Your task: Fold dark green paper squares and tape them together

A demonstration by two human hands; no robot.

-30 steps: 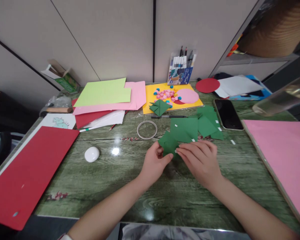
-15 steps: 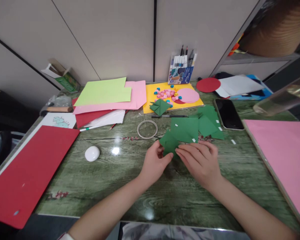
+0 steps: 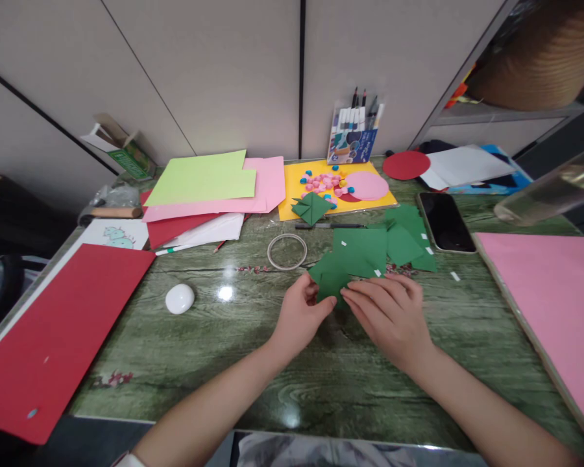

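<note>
Between my two hands is a folded piece of green paper (image 3: 331, 285). My left hand (image 3: 302, 311) grips its left side, thumb in front and fingers behind. At its right edge my right hand (image 3: 392, 318) pinches the paper with thumb and fingertips. Just beyond lie a flat green sheet (image 3: 360, 250) and more green paper pieces (image 3: 406, 240) with small white bits on them. Behind these, a folded green paper shape (image 3: 311, 207) rests against the yellow sheet (image 3: 292, 175), near a black pen (image 3: 329, 226).
A bracelet-like ring (image 3: 287, 252) and a white rounded object (image 3: 180, 299) lie left of my hands. Red paper (image 3: 63, 331) is far left, lime paper (image 3: 199, 178) at the back. A phone (image 3: 446, 222) and pink paper (image 3: 549, 305) are right. Markers (image 3: 353, 133) stand behind.
Almost nothing differs. The green paper in my hands has shifted very slightly; both hands keep their hold.
</note>
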